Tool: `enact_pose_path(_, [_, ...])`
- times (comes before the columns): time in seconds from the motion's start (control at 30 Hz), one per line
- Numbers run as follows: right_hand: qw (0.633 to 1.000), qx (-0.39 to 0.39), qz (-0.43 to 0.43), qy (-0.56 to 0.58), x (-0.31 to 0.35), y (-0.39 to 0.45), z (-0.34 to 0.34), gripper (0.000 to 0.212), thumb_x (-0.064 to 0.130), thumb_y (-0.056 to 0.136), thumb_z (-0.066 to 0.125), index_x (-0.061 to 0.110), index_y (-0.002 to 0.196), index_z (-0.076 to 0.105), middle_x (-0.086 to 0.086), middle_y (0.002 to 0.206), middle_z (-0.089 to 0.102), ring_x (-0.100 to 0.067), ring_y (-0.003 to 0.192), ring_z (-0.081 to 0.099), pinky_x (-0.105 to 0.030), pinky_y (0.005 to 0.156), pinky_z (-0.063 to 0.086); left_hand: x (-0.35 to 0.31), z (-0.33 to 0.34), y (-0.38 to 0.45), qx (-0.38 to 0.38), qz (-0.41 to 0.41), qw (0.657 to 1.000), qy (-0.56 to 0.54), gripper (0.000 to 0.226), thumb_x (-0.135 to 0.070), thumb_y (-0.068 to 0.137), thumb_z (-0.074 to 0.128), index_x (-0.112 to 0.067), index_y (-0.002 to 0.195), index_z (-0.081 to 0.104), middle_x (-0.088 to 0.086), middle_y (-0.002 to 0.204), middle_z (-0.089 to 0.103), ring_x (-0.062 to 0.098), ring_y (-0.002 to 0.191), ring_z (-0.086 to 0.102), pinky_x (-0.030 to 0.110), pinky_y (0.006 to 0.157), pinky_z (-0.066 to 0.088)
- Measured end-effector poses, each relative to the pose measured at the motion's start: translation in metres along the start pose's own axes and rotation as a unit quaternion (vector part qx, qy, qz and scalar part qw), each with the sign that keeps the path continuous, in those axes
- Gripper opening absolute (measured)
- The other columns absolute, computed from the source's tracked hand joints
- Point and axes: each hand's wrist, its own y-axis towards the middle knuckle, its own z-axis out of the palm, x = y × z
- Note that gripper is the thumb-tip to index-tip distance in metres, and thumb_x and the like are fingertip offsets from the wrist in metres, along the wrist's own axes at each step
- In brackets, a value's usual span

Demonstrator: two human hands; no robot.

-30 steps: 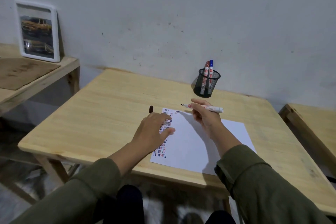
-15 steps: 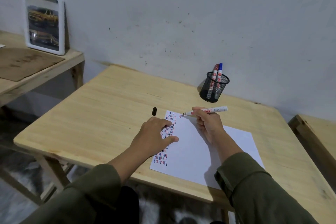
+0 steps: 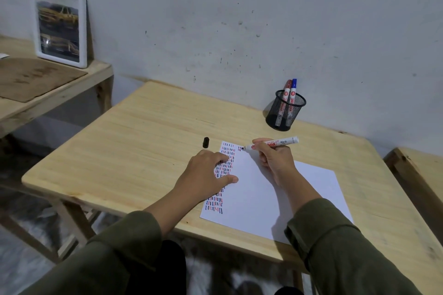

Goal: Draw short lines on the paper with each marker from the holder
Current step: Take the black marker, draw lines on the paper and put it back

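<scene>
- Gripping a marker (image 3: 273, 144), the right hand (image 3: 275, 163) has its fingers closed round the barrel, tip down on the paper (image 3: 275, 196) at the start of a second column of short lines.
- Left hand (image 3: 206, 172) lies flat and relaxed on the paper's left edge, grasping nothing, fingers spread over the first column of red, blue and black dashes.
- Cap (image 3: 206, 142), black, lies on the tabletop (image 3: 143, 151) just beyond the left hand, off the paper.
- Holder (image 3: 285, 114), a black mesh cup, stands beyond the right hand, near the wall, well apart from the paper.
- Inside it stand a red marker (image 3: 286, 93) and a blue marker (image 3: 293, 92), caps up, touching.
</scene>
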Motion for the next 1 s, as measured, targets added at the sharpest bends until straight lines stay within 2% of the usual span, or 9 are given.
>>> enact_pose_path(0.4, [1.000,0.005,-0.014,-0.017,0.0013,-0.0011,0.0005,0.009,0.008,0.084,0.063,0.011,0.082,0.071,0.008,0.046,0.046,-0.006,0.046,0.037,-0.015,0.047,0.033,-0.0030,-0.0018,-0.0018,0.001,-0.003,1.000,0.007,0.063,-0.054,0.071,0.068,-0.031,0.128,0.053,-0.003,0.130,0.050,0.015,0.122,0.044,0.031,0.099,0.039])
enact_pose_path(0.63, [1.000,0.003,-0.016,-0.026,0.0017,-0.0016,0.0004,0.014,0.013,0.084,0.064,0.004,0.091,0.071,0.001,0.053,0.044,-0.007,0.047,0.036,-0.018,0.047,0.032,-0.0042,-0.0020,-0.0021,-0.001,-0.003,1.000,0.010,0.063,-0.053,0.071,0.069,-0.031,0.127,0.053,-0.003,0.128,0.051,0.016,0.121,0.044,0.031,0.099,0.038])
enact_pose_path(0.83, [1.000,-0.015,-0.003,0.015,0.0029,-0.0041,0.0000,0.007,0.012,0.083,0.065,0.010,0.083,0.071,0.004,0.052,0.045,-0.006,0.047,0.037,-0.016,0.049,0.034,-0.0010,0.0001,-0.0008,-0.007,0.012,1.000,0.011,0.062,-0.053,0.071,0.069,-0.030,0.126,0.054,-0.005,0.125,0.053,0.013,0.120,0.045,0.027,0.097,0.038])
enact_pose_path(0.9, [0.998,-0.022,0.003,0.057,0.0041,-0.0049,-0.0007,0.010,0.006,0.083,0.063,0.012,0.080,0.070,0.003,0.052,0.046,-0.006,0.046,0.037,-0.014,0.046,0.034,-0.0023,-0.0005,0.0004,-0.044,0.031,0.998,-0.016,0.057,-0.049,0.073,0.069,-0.025,0.124,0.057,-0.006,0.120,0.057,0.008,0.114,0.049,0.021,0.094,0.037])
enact_pose_path(1.0, [0.993,-0.017,0.006,0.121,0.0071,-0.0067,-0.0029,0.013,0.001,0.083,0.061,0.011,0.081,0.069,0.002,0.051,0.046,-0.006,0.044,0.038,-0.014,0.044,0.033,0.0006,-0.0074,0.0072,-0.149,0.026,0.987,-0.048,0.044,-0.038,0.081,0.066,-0.021,0.121,0.056,-0.005,0.117,0.055,0.000,0.102,0.047,0.010,0.086,0.029])
